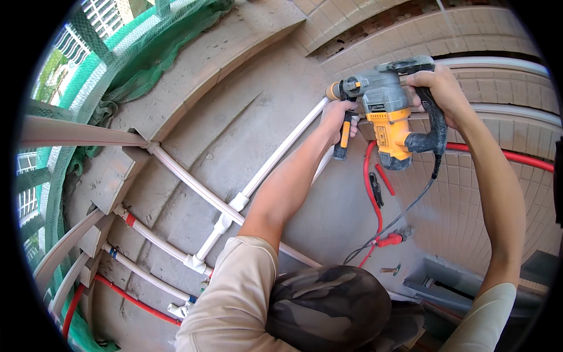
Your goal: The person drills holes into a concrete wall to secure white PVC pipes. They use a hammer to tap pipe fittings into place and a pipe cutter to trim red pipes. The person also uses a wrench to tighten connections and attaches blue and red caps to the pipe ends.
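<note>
A grey and yellow rotary hammer drill (384, 120), coated in dust, is held up in both my hands. My left hand (335, 117) is wrapped round its black and orange side handle, close to the chuck. The fingers of my right hand (438, 88) close round the black rear handle. The drill's orange nose points left, beside the upper end of a white pipe (287, 144); I cannot make out a bit in it. From the rear handle a dark cable (417, 199) hangs down towards the floor.
White pipes with tee fittings (239, 201) cross the concrete surface on the left. Red hose (369, 182), a red tool (392, 239) and a small hammer (391, 270) lie below the drill. Green netting (146, 73) lines the left edge. Tiled wall (463, 205) stands at right.
</note>
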Demonstrator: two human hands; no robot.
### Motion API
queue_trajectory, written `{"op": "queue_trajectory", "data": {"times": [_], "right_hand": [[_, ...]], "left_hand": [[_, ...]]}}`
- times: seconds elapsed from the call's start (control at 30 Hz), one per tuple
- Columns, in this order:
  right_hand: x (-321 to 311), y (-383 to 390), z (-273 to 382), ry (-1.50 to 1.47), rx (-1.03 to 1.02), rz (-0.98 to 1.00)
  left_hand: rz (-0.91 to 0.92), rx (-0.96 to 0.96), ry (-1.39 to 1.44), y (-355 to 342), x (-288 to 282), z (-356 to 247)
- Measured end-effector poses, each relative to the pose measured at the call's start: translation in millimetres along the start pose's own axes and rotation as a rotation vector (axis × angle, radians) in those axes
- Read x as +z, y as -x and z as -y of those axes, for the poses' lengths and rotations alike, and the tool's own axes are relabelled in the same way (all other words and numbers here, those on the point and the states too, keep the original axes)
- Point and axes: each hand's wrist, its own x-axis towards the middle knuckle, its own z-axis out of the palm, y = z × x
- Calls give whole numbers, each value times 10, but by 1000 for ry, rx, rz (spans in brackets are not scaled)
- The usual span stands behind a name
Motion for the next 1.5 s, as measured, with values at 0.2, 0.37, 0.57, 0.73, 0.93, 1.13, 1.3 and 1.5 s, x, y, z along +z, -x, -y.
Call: {"op": "queue_trajectory", "data": {"times": [0.2, 0.37, 0.57, 0.73, 0.93, 1.13, 1.3, 1.5], "right_hand": [[-75, 92, -135, -19, 22, -38], [-35, 31, -42, -41, 7, -23], [-33, 55, -26, -67, 65, -15], [27, 48, -40, -52, 69, -30], [15, 1, -81, -66, 40, -39], [-36, -15, -39, -88, 79, -74], [-77, 5, -38, -26, 15, -32], [-79, 20, 57, 45, 16, 3]], "left_hand": [[-57, 224, -56, 90, 169, 353], [-75, 338, -107, 253, 98, 229], [-120, 288, -196, 369, 151, 181], [-79, 250, -137, 282, 52, 235], [-43, 243, -133, 124, 35, 285], [-10, 234, -139, 61, 98, 249], [-11, 294, -154, 193, 252, 211], [11, 296, -84, 231, 218, 275]]}}
